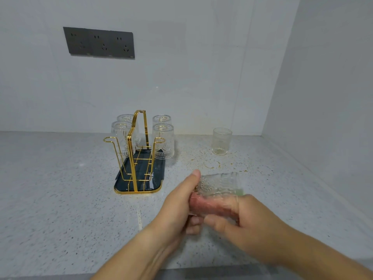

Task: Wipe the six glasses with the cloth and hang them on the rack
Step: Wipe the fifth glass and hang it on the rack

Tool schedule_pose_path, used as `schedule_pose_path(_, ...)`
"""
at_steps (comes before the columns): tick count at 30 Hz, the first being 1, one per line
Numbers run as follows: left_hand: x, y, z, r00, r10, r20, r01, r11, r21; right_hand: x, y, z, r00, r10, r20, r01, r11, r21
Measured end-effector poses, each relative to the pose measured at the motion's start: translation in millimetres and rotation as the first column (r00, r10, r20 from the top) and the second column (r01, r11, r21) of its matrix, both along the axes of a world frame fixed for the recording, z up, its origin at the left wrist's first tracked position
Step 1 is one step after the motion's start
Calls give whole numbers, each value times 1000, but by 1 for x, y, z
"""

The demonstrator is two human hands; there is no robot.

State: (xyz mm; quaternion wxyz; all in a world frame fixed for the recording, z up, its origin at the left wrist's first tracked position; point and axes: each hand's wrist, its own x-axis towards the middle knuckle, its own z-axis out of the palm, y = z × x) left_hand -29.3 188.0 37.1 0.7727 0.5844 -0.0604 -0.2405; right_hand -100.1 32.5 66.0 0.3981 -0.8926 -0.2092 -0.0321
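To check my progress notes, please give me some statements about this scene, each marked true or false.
Four hung glasses sit upside down on the rack. True.
Both the left hand and the right hand grip the held glass. True.
The loose glass on the counter lies on its side. False: it stands upright.
Every hook of the rack is taken. False: the two front hooks are empty.

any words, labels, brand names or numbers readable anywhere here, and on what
None can be read.
Socket panel: only pin holes, no legible markings.
Held glass, standing glass, hung glasses on the rack: embossed patterns only, no letters.
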Motion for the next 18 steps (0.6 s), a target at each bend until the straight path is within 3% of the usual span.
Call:
schedule_pose_path(2, 2, 1, 4, 970, -142, -199, 147, 989, 13, 4, -9, -5, 978, 54, 203, 36, 909, -415)
schedule_pose_path(3, 3, 2, 5, 947, -205, -249, 215, 977, 15, 4, -12, -5, 975, 69, 213, 55, 847, -528)
schedule_pose_path(5, 5, 6, 5, 917, -318, -239, 337, 941, 40, 4, -19, -8, 982, 72, 177, 45, 813, -581)
schedule_pose_path(7, 6, 9, 5, 895, -419, -149, 435, 895, 99, 2, -20, -9, 991, 56, 122, 3, 901, -434)
schedule_pose_path(9, 7, 8, 4, 892, -448, -62, 452, 885, 111, 1, -18, -8, 998, -23, -64, 16, 993, -115)
schedule_pose_path(11, 7, 6, -2, 936, -350, 28, 345, 932, 115, 0, -16, -2, 972, -68, -225, 110, 978, 176)
schedule_pose_path(13, 2, 6, -7, 956, -215, 199, 196, 974, 109, -2, -14, 3, 936, -49, -348, 181, 915, 359)
schedule_pose_path(16, -6, 4, -11, 929, -80, 360, 61, 996, 66, -4, -10, 10, 938, 58, -342, 56, 947, 315)
schedule_pose_path(18, -6, 4, -8, 972, -36, 232, 27, 999, 44, -4, -8, 10, 988, 103, -112, -98, 994, 50)
